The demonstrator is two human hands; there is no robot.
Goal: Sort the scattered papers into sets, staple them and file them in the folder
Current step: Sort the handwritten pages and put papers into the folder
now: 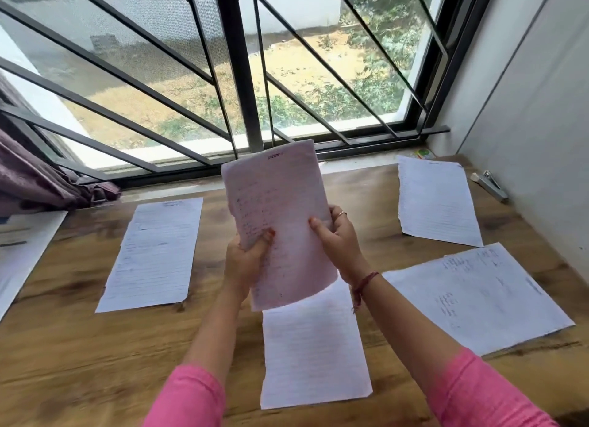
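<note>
Nearest to me, both pink sleeves (188, 401) reach forward over a lined sheet (314, 353) lying flat on the wooden desk (79, 363), directly under my forearms. Just above it I hold a stack of papers (280, 222) upright and off the desk, its written face toward the camera. My left hand (247, 261) grips the stack's lower left edge, thumb curled over the front and the other fingers hidden behind the paper. My right hand (338, 238) clasps the right edge a little higher, thumb pressed on the front, a ring on one finger and a red thread round the wrist. So the stack sits between the two hands, pinched on both sides, its lower corner hanging free below them. To the left lies another lined sheet (153, 254), and past it, at the desk's left edge, a white folder or sheet (22, 254) that I cannot identify. To the right rests a written sheet (478, 299) set at an angle, and beyond it a further lined sheet (438, 200). Farther right, by the wall, lies a stapler (492, 186). Behind the desk stands the barred window (242, 69), with a purple curtain (35, 178) bunched at its left.
</note>
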